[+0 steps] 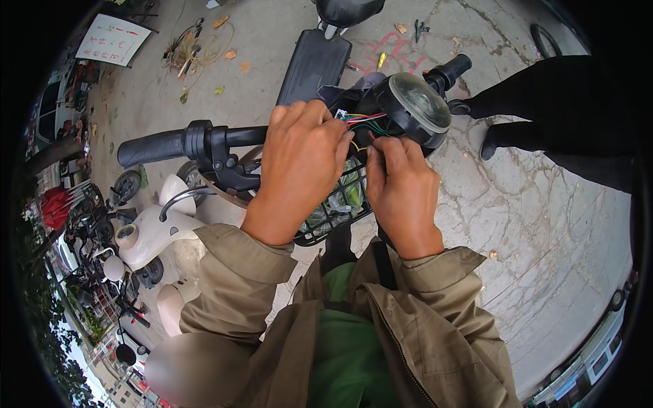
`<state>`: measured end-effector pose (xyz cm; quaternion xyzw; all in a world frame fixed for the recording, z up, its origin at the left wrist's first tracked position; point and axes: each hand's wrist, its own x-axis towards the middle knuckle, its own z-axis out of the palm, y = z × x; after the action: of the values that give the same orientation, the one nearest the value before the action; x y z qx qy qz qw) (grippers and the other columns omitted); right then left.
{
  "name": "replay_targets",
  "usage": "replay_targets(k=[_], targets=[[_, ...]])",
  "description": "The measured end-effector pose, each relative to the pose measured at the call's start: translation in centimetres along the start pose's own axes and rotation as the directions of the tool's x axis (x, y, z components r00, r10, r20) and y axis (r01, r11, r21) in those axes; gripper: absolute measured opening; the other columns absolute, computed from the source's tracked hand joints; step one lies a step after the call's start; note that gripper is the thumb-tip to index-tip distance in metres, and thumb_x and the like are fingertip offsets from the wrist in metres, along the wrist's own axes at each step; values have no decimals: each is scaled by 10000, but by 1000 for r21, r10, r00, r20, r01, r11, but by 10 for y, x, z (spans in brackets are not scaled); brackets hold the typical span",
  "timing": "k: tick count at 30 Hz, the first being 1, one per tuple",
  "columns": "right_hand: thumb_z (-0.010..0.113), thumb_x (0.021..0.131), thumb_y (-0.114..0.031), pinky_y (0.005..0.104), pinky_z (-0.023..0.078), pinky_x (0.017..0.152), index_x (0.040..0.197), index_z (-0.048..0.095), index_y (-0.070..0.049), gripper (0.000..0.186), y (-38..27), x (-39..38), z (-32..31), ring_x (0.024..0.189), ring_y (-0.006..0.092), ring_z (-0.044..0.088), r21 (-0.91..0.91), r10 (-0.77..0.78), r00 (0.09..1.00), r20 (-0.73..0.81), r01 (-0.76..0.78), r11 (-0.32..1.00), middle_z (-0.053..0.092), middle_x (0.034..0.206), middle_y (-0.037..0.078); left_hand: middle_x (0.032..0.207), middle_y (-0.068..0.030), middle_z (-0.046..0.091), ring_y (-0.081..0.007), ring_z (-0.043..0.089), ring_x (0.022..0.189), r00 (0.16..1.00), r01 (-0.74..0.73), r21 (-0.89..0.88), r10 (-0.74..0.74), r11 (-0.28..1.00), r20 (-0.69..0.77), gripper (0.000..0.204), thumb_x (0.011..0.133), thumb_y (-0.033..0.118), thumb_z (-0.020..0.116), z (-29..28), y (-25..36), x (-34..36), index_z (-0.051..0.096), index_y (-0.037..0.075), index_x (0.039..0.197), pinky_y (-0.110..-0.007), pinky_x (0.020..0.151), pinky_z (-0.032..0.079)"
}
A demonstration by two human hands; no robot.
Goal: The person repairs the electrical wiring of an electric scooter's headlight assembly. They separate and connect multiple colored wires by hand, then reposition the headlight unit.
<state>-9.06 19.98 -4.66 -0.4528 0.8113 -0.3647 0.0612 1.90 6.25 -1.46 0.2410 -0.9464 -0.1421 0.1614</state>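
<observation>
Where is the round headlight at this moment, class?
In the head view, the headlight is right of centre in the upper half, just above the person's right hand and right of the coloured wires.

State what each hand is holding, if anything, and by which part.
It cannot be told for certain: the left hand and right hand are at the coloured wires beside the headlamp, but any grip is hidden.

Cracked grey pavement (524,224) is spreading under daylight, dry leaves (230,54) lying scattered on it. A white sign (113,39) is standing at upper left, scooters (151,234) are lining the left side near trees (49,336) and a building (109,381), and vehicles (598,364) are standing at lower right.
</observation>
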Motion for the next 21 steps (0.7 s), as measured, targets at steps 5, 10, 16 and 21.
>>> replay_targets(k=[5,10,16,21], targets=[[738,1005,-180,480,589,579,1065,721,-77,121,0,2,6,638,347,732,-73,24,999,-36,-26,997,718,887,122,847,-68,642,-277,636,878,1000,22,32,-22,999,-21,78,863,116,808,7,4,0,794,50,823,-440,838,439],[730,997,-198,455,576,556,1018,732,-103,97,1,4,9,618,326,737,-161,5,999,-51,-13,987,732,820,94,833,-78,633,-277,640,869,999,51,89,-52,995,3,90,870,115,797,8,9,1,782,58,803,-441,829,436],[742,981,-207,456,562,535,913,695,-131,112,1,7,9,611,314,740,-203,29,999,-14,-31,979,735,801,84,838,-93,628,-292,642,866,997,69,73,-66,995,-48,107,914,134,780,17,8,1,777,49,848,-450,824,434],[726,983,-193,472,563,534,900,687,-134,109,0,9,9,613,324,739,-204,37,999,-7,-38,978,732,797,84,852,-96,634,-300,643,871,996,83,90,-80,992,-35,104,904,139,799,20,7,3,774,42,875,-450,823,433]])
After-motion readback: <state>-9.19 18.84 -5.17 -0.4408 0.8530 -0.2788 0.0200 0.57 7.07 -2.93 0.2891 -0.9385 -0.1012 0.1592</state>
